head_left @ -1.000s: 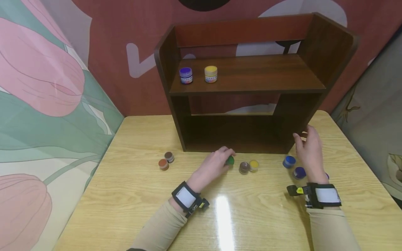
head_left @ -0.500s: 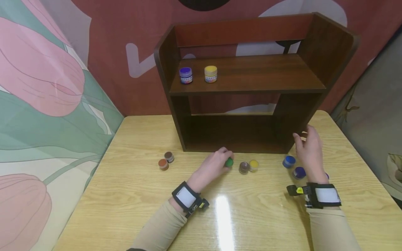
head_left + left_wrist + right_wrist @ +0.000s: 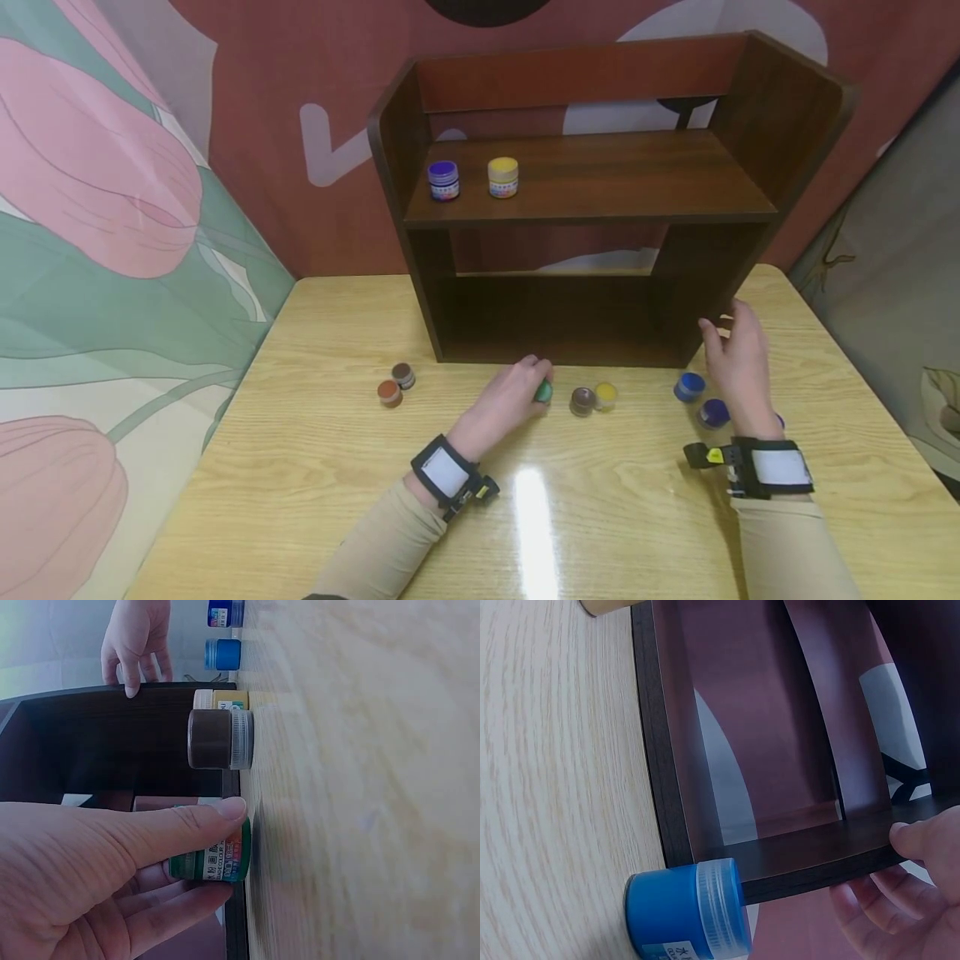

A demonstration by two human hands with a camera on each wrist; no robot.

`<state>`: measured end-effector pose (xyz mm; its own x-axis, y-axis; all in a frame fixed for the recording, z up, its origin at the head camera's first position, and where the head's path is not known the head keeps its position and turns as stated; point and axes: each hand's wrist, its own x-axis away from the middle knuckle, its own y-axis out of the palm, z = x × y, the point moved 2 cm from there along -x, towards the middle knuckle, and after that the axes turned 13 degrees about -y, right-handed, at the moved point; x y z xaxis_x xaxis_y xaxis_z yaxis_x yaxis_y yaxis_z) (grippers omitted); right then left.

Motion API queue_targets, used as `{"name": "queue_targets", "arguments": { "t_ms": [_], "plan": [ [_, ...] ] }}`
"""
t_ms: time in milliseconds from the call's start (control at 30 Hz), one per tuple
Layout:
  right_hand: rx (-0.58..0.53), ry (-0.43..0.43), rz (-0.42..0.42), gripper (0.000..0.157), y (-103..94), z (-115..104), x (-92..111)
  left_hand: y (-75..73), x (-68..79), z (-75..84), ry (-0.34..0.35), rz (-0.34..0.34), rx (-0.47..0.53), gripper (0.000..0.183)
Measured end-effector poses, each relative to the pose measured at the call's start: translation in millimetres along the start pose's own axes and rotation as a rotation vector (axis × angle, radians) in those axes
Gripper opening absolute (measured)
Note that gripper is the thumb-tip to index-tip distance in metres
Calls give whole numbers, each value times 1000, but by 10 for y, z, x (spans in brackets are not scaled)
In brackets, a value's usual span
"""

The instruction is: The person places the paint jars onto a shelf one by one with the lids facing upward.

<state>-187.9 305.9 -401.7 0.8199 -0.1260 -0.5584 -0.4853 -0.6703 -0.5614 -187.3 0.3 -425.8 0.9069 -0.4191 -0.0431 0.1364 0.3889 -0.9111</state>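
Observation:
My left hand pinches a green paint jar between thumb and fingers, in front of the shelf. In the left wrist view the jar's printed label shows beside the thumb. On the right, my right hand grips the side panel of the dark brown wooden shelf. The right wrist view has its thumb on the inner face and its fingers outside. Just right of the green jar stand a brown jar and a yellow jar. A blue jar sits near the shelf's right corner.
On the shelf's upper board stand a purple jar and another yellow jar. An orange-brown jar and a dark brown jar lie to the left on the table. A dark blue jar is beside my right wrist.
My left hand has shifted slightly left with the green jar, away from the brown one. The jar's visible face now looks paler. My right hand stays on the shelf's side.

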Motion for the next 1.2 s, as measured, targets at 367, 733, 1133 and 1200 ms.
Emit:
{"name": "queue_targets", "arguments": {
  "t_ms": [367,733,1133,1200],
  "plan": [
    [7,3,-8,46,2,11,10,25,4,-11,-35,-8,-8,32],
    [1,9,-12,47,-3,9,-9,37,-12,-35,-41,-32,4,40],
    [-4,13,-11,48,2,14,-1,-63,6,-54,91,-95,-65,41],
    [-2,13,-13,48,2,16,-3,-64,9,-60,97,-97,-66,39]
  ]
}}
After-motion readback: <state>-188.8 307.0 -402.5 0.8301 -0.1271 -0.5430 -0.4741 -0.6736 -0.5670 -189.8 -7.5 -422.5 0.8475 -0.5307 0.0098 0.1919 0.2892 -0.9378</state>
